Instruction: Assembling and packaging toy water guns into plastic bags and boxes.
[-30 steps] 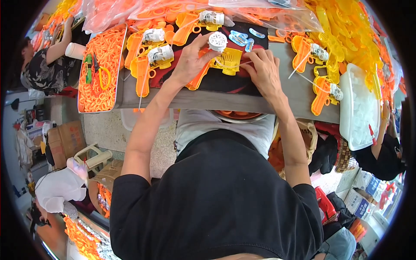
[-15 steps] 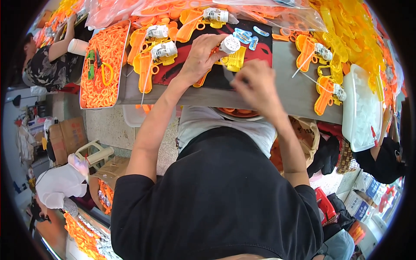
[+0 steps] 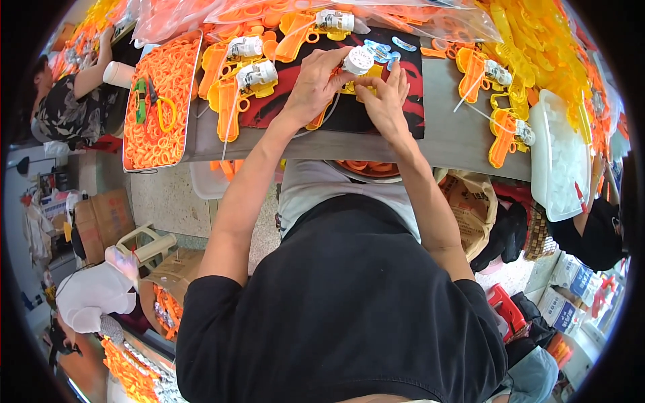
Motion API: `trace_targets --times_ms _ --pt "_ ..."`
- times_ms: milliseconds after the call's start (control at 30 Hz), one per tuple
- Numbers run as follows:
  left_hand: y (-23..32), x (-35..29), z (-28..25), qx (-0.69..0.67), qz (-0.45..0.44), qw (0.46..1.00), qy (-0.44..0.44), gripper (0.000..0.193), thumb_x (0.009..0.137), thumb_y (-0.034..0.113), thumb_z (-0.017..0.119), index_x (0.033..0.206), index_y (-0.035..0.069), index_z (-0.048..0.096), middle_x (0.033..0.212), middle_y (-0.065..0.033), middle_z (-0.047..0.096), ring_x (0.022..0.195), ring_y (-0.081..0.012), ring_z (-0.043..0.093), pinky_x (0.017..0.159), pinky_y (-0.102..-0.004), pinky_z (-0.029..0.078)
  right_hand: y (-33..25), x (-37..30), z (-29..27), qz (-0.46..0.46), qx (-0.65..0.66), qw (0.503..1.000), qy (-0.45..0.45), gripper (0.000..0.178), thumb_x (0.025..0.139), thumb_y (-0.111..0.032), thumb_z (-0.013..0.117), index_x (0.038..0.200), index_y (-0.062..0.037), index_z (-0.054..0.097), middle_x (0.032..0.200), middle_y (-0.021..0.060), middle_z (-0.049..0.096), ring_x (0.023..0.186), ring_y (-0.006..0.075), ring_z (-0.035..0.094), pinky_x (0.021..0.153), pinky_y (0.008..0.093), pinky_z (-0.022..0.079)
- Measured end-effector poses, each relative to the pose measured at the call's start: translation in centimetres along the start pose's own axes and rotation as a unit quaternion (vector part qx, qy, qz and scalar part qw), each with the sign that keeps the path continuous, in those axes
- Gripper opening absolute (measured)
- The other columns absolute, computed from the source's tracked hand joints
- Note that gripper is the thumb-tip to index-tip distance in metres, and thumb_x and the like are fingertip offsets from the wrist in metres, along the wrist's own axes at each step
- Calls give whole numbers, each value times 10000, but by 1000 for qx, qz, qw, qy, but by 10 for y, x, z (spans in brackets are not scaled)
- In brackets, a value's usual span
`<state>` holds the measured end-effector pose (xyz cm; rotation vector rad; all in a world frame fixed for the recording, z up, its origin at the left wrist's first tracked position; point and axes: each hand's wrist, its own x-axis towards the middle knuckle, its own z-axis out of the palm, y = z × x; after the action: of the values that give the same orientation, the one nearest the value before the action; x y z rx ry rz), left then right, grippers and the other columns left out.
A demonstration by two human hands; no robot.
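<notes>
Over the black-and-red mat (image 3: 410, 101), my left hand (image 3: 310, 87) grips an orange-and-yellow toy gun with a white cylinder (image 3: 358, 61) sticking up between thumb and fingers. My right hand (image 3: 386, 107) comes in from the right, its thumb and index finger closed on the toy gun's yellow part, the other fingers raised. Both hands hide most of this gun. A pale, thin strip (image 3: 329, 115) hangs down in a curve beside my left hand. Just beyond my right fingertips lie several small blue flat pieces (image 3: 378, 52).
Similar toy guns (image 3: 256, 75) lie left of the mat, others (image 3: 504, 134) to its right. A tray of small orange rings (image 3: 161, 144) holds green-and-yellow-handled cutters (image 3: 163, 111). At the right stands a white tub (image 3: 554, 201) below piled yellow parts (image 3: 537, 40). Another person (image 3: 77, 101) works at far left.
My right hand was blurred and lower right of the toy gun; it has moved up and left onto it. The thin strip now shows below the gun. My left hand keeps its grip.
</notes>
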<state>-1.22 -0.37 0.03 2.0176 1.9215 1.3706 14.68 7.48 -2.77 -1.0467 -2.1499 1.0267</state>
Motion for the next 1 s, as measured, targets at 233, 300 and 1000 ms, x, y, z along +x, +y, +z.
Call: trace_targets --times_ms 233,300,1000 --pt "2 -1 -3 4 -5 1000 2 467 926 178 713 1348 32 580 1202 -100 670 1069 -286 599 969 -399 463 -5 -10 4 -64 -40 997 5 332 911 -368 679 1145 -151 771 1654 328 73 1544 482 17 1222 597 -22" --pt "1 -3 -4 -3 -9 1000 1 463 930 185 708 1349 35 581 1207 -99 670 1077 -286 599 977 -403 457 -4 -11 -5 -64 -57 995 -60 318 962 -354 647 1198 -166 746 1670 291 73 1552 450 41 1235 559 7" --pt "7 1 -6 2 -7 1000 -12 464 957 216 672 1379 56 561 1238 -100 656 1099 -296 580 1024 -414 428 -20 -8 -14 74 121 986 -83 433 867 -321 690 1262 -146 717 1676 296 -37 1559 416 -116 1241 514 -33"
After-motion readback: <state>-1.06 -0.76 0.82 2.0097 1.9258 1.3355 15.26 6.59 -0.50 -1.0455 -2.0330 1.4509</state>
